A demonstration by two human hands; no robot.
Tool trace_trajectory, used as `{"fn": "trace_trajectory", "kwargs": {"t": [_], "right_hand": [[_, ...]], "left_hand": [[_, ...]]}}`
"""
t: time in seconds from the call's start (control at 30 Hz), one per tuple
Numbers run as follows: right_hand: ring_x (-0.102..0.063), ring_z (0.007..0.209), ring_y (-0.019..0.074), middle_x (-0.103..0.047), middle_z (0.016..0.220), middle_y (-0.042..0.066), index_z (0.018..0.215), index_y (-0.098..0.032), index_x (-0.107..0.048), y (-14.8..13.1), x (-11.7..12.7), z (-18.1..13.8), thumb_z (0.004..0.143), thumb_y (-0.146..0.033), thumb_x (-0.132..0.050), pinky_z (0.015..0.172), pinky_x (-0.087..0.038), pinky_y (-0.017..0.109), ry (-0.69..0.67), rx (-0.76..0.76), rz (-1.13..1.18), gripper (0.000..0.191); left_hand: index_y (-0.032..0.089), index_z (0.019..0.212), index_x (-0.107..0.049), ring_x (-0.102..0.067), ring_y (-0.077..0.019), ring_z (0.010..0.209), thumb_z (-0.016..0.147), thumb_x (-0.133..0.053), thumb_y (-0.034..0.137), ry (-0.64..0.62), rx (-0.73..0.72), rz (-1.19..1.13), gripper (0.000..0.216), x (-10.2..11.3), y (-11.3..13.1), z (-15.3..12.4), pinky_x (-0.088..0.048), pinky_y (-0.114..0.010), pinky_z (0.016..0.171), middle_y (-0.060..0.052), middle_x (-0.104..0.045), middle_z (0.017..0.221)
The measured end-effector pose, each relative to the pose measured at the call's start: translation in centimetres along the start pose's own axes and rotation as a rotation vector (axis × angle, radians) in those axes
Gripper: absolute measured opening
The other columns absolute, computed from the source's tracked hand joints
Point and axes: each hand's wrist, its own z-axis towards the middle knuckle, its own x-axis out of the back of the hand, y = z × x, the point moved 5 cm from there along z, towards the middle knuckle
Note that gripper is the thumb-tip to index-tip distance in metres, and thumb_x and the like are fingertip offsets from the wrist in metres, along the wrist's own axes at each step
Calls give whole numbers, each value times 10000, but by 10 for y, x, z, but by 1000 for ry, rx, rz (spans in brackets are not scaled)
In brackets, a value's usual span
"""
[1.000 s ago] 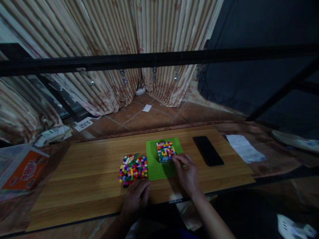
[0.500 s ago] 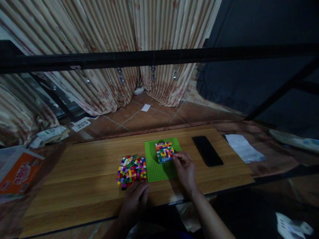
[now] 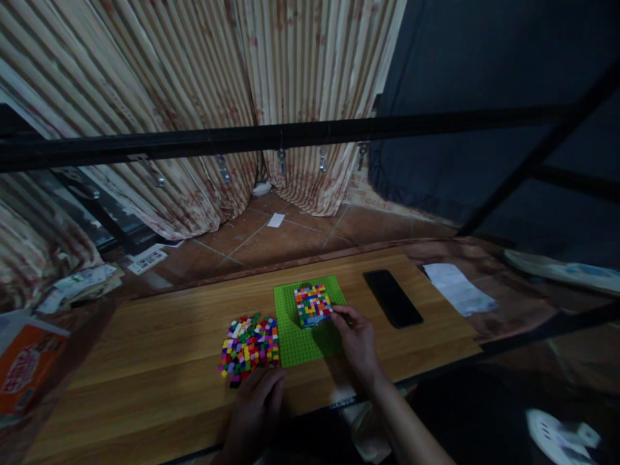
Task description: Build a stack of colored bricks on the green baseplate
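Note:
A green studded baseplate (image 3: pixel 290 352) lies on the wooden table (image 3: pixel 169 342). On it stands a squarish block of small multicoloured bricks (image 3: pixel 312 305). At the right front corner of that block, my right hand (image 3: pixel 359 339) has its thumb and forefinger pinched close together; whatever is between the fingertips is too small to make out. My left hand (image 3: pixel 258 395) rests at the near edge of a loose pile of coloured bricks (image 3: pixel 249 345), left of the baseplate. Its thumb stands apart from the fingers, and no brick shows in it; the fingertips are partly hidden.
A black phone (image 3: pixel 392 298) lies to the right of the baseplate. White paper (image 3: pixel 458 289) is beyond the table's right end. An orange box (image 3: pixel 29 365) stands on the floor at the left. A dark metal rail (image 3: pixel 194 143) crosses in front of the curtains (image 3: pixel 300 71).
The view has shifted slightly, moving the table scene left and down. My right hand stays at the brick block's right side, and my left hand stays by the pile.

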Motion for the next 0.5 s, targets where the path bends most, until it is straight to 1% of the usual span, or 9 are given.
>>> {"fn": "trace_trajectory", "kwargs": {"t": [0.07,0.13,0.17,0.23,0.3,0.33,0.4,0.43,0.5], "right_hand": [[-650,850,221,-693,972,103,985,-173,-688,-3,22,6,815,-435,-612,762,-522,365,53,57,-86,321],[-634,851,235,-671,1017,130,1041,-160,-675,-7,52,16,832,-472,-583,766,-518,391,142,136,-273,386],[-625,888,254,-659,1048,147,1075,-152,-667,-9,67,22,833,-483,-576,795,-509,415,183,172,-397,420],[-591,1006,321,-635,1104,204,1160,-107,-636,-10,96,35,819,-502,-584,877,-467,484,266,202,-657,524],[-545,1097,386,-603,1162,259,1223,-61,-594,-8,117,46,787,-518,-624,913,-427,529,329,170,-878,632],[-528,1117,413,-591,1178,277,1242,-48,-579,-6,123,51,772,-533,-641,908,-418,543,339,136,-967,678],[-525,1112,441,-584,1178,292,1245,-48,-571,-1,129,59,748,-580,-658,874,-418,553,327,57,-1090,733],[-532,1098,444,-588,1166,291,1233,-57,-578,1,129,63,738,-609,-657,860,-418,551,310,26,-1126,745],[-542,1082,438,-597,1139,278,1185,-79,-602,3,125,70,713,-662,-654,850,-416,542,269,-13,-1162,752]], "left_hand": [[262,948,-705,-700,-152,816,913,-493,280,5,3,9,215,0,-1,-1,-587,-254,733,-15,-735,887],[267,950,-705,-705,-155,823,909,-497,288,21,-4,18,212,0,-2,-2,-593,-260,735,-10,-738,896],[271,946,-704,-707,-154,816,907,-500,292,32,-13,18,208,0,-3,-1,-595,-258,728,-5,-740,892],[278,940,-700,-710,-149,795,902,-505,289,49,-38,12,200,1,-3,0,-596,-246,712,5,-742,877],[283,937,-695,-712,-143,767,897,-506,277,55,-76,12,193,1,-4,3,-594,-230,693,15,-744,858],[285,935,-693,-713,-141,751,894,-507,272,61,-102,17,192,2,-5,4,-593,-224,681,18,-745,846],[289,932,-693,-715,-142,732,888,-511,265,77,-151,32,189,1,-6,5,-593,-220,667,19,-747,833],[291,932,-695,-716,-145,729,886,-514,266,89,-168,42,188,0,-7,4,-594,-224,671,18,-749,833],[296,940,-694,-717,-153,755,890,-516,275,119,-140,66,186,-3,-12,0,-596,-241,701,11,-752,868]]}}
